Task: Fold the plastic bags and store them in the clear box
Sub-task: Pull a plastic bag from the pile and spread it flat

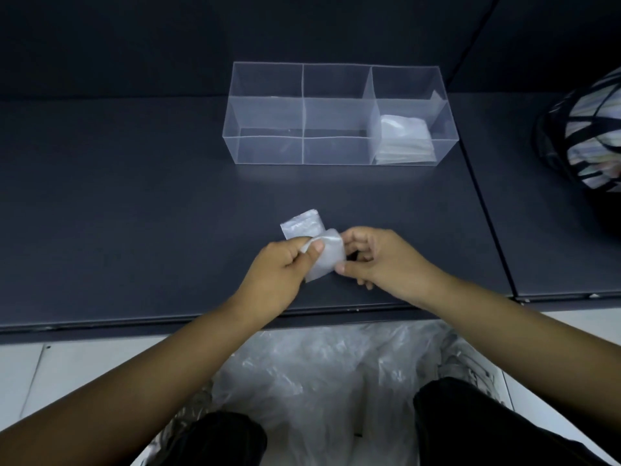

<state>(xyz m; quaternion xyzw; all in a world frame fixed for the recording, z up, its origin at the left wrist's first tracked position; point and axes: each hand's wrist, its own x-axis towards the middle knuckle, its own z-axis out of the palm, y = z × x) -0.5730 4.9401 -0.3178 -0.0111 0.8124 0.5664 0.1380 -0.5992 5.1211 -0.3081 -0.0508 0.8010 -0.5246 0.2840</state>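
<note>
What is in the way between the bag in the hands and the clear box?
Nothing visible. The left hand and right hand both hold the plastic bag, and only bare dark table lies between it and the clear box. Folded bags sit in the box's right-hand compartment; no lid shows.

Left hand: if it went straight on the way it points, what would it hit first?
Probably the right hand: the left hand points forward and rightward, both pinch the same plastic bag, and only that bag lies between them.
</note>
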